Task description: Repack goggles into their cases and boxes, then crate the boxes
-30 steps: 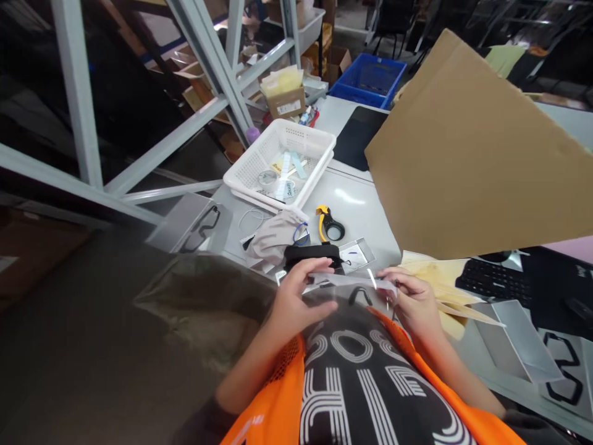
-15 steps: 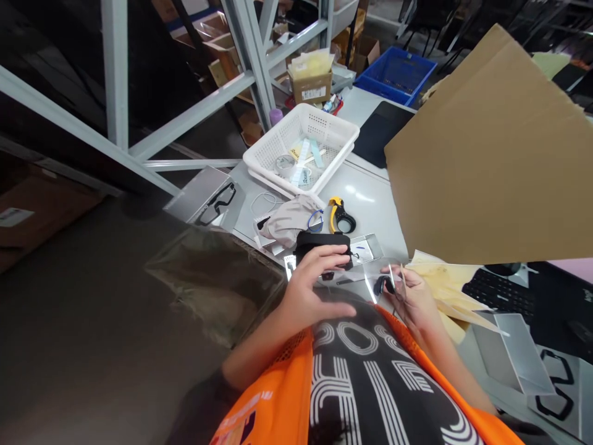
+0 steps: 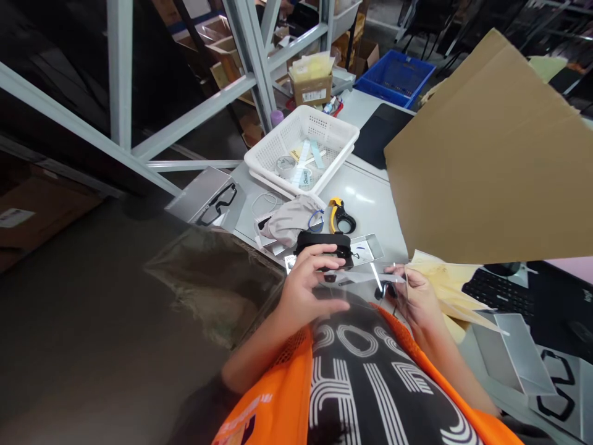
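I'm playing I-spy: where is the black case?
In the head view, the black case is just right of the middle, just beyond the left hand; the gray pouch and yellow tape cutter lie behind it.

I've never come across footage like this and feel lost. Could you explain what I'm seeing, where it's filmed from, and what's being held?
There is no machine here, just a person's two bare hands. A camera worn on the person's head looks forward and down, so the wearer's chest shows at the bottom.

The right hand holds a clear plastic piece. The left hand is open beside it; whether it touches the plastic is hard to tell.

On the grey table lie a black case, a grey cloth pouch, a yellow-and-black tool and a white basket. A large cardboard sheet fills the right side.
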`<state>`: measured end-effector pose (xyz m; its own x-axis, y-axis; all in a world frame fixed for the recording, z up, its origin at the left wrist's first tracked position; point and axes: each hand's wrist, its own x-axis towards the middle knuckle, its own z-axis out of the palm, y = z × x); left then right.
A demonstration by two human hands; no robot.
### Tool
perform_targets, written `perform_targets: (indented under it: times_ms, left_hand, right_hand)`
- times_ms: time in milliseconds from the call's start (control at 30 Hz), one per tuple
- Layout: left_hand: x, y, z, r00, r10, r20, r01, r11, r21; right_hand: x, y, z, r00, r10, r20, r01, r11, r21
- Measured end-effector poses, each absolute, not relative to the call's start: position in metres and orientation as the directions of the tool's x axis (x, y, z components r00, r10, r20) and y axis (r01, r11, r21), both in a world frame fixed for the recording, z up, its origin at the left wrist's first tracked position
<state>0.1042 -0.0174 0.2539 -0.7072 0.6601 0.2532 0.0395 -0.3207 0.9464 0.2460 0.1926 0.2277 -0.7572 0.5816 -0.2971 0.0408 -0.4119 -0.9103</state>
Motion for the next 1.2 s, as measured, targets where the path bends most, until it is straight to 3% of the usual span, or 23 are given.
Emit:
perform_targets:
  times_ms: [200,667,733,933,1200]
  left_hand:
    - [0.107,-0.020,0.256,-0.720,0.658,0.221,-0.041,-0.358,0.933]
    - [0.105,-0.022,0.252,-0.727,0.651,0.219,0.037,-0.281,0.959]
    - [0.102,-0.023,0.249,-0.732,0.653,0.194,0.046,-0.237,0.970]
    - [0.095,-0.026,0.238,-0.743,0.650,0.161,0.083,-0.150,0.985]
    - [0.090,-0.029,0.232,-0.745,0.648,0.158,0.114,-0.110,0.987]
  right_hand:
    - [0.250,0.201,0.219,-0.735,0.610,-0.296,0.032,-0.405,-0.914]
    - [0.248,0.198,0.224,-0.779,0.588,-0.218,0.051,-0.286,-0.957]
    - [0.249,0.198,0.229,-0.794,0.582,-0.173,0.051,-0.219,-0.974]
    - [0.253,0.197,0.251,-0.803,0.586,0.111,0.004,0.191,-0.982]
    - [0.255,0.192,0.265,-0.809,0.565,0.162,-0.005,0.269,-0.963]
